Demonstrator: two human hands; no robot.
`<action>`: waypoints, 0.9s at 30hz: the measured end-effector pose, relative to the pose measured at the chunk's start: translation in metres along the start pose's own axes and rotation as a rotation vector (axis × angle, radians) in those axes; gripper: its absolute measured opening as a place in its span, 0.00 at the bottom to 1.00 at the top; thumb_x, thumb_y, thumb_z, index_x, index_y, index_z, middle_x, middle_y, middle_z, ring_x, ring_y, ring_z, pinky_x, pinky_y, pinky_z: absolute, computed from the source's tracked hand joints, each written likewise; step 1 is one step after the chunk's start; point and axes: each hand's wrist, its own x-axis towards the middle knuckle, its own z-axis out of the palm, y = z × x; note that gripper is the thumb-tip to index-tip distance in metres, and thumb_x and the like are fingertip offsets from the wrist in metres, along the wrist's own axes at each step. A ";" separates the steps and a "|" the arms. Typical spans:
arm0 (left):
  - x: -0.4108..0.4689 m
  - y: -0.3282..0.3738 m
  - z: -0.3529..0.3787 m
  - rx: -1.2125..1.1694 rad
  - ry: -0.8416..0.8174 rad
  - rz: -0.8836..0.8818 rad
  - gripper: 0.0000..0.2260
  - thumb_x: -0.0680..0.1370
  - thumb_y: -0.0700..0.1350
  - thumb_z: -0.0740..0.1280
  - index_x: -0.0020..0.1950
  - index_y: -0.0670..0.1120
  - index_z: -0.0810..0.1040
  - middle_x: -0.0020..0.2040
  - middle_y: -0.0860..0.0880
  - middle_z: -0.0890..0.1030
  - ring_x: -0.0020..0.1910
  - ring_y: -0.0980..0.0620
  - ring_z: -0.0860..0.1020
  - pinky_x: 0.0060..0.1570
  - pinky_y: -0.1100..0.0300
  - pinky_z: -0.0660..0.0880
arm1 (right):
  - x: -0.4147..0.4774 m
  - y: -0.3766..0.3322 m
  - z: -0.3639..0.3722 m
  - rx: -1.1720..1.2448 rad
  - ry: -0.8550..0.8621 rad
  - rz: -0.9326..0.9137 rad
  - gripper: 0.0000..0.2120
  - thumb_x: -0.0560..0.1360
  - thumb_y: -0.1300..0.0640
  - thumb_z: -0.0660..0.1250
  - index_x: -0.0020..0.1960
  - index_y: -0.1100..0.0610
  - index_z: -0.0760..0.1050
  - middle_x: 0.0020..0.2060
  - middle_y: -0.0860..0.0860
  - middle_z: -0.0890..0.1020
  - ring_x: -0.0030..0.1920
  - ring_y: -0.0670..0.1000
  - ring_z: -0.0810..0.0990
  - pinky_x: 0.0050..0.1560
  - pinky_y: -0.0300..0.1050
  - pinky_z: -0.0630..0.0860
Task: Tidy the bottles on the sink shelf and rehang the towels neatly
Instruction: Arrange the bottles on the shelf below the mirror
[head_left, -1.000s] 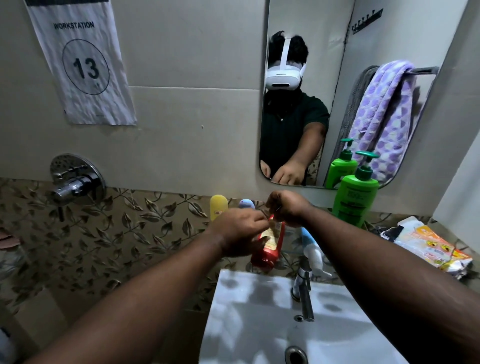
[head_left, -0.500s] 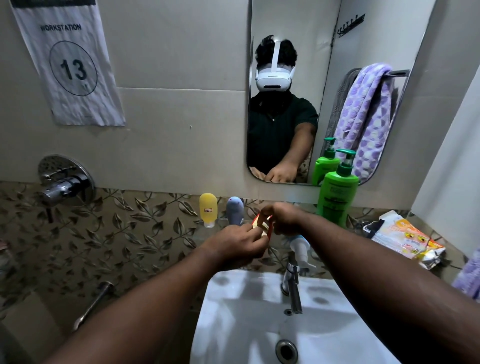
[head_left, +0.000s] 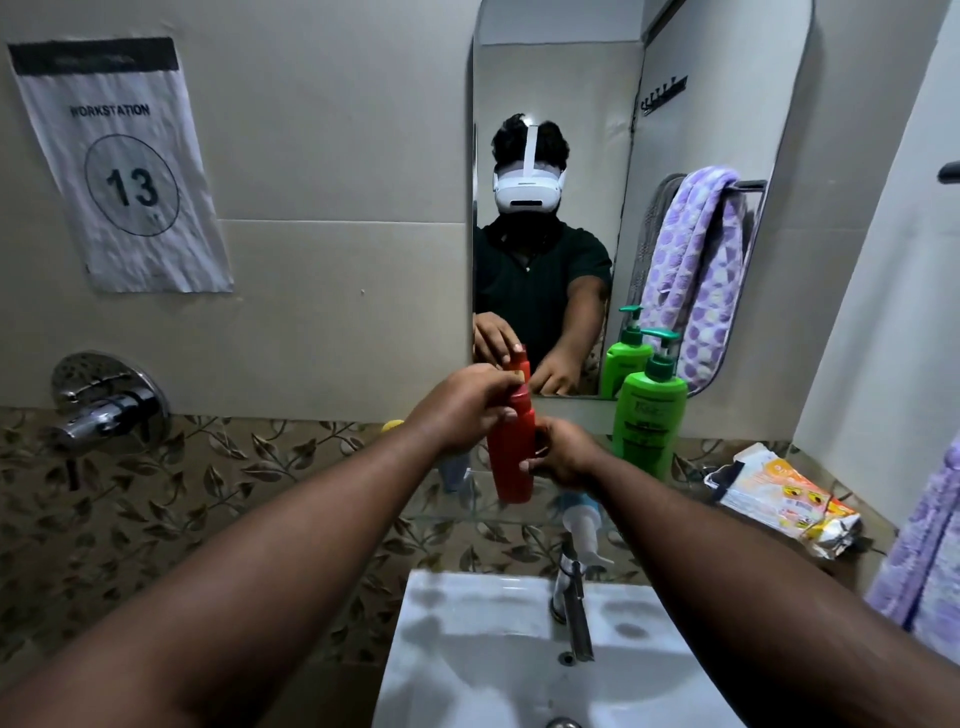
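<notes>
Bathroom sink shelf (head_left: 441, 512) | red bottle (head_left: 511, 457) held upright at shelf level | left hand (head_left: 462, 410) grips its neck, right hand (head_left: 563, 457) its body | risk: slipping into basin (head_left: 493, 623), or knocking green pump bottle (head_left: 647, 415) just beside.

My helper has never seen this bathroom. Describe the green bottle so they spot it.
Find the mirror above the sink. At its lower right corner, on the shelf, stands the green bottle. It alone is bright green, with a pump top.

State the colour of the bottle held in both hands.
The bottle is red; the head view, the only one, shows it clearly.
</notes>
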 end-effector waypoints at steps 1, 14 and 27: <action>0.005 -0.002 0.002 -0.016 -0.014 -0.022 0.21 0.78 0.42 0.73 0.71 0.49 0.78 0.62 0.48 0.80 0.62 0.48 0.77 0.58 0.60 0.72 | -0.001 0.000 0.001 0.012 0.001 0.006 0.21 0.73 0.71 0.72 0.65 0.63 0.75 0.59 0.60 0.83 0.57 0.55 0.80 0.65 0.57 0.76; 0.031 -0.009 0.004 -0.010 -0.081 -0.017 0.21 0.79 0.42 0.72 0.73 0.48 0.77 0.69 0.47 0.79 0.68 0.49 0.77 0.61 0.62 0.70 | 0.011 0.008 -0.002 0.174 -0.033 0.028 0.19 0.76 0.74 0.66 0.66 0.65 0.74 0.61 0.63 0.81 0.62 0.60 0.80 0.64 0.59 0.77; 0.027 -0.002 -0.007 -0.042 -0.147 -0.028 0.20 0.80 0.45 0.71 0.73 0.49 0.77 0.71 0.48 0.79 0.69 0.51 0.77 0.65 0.58 0.75 | 0.011 0.004 -0.001 0.149 -0.024 0.062 0.26 0.71 0.70 0.73 0.67 0.59 0.73 0.61 0.56 0.81 0.64 0.56 0.79 0.65 0.57 0.77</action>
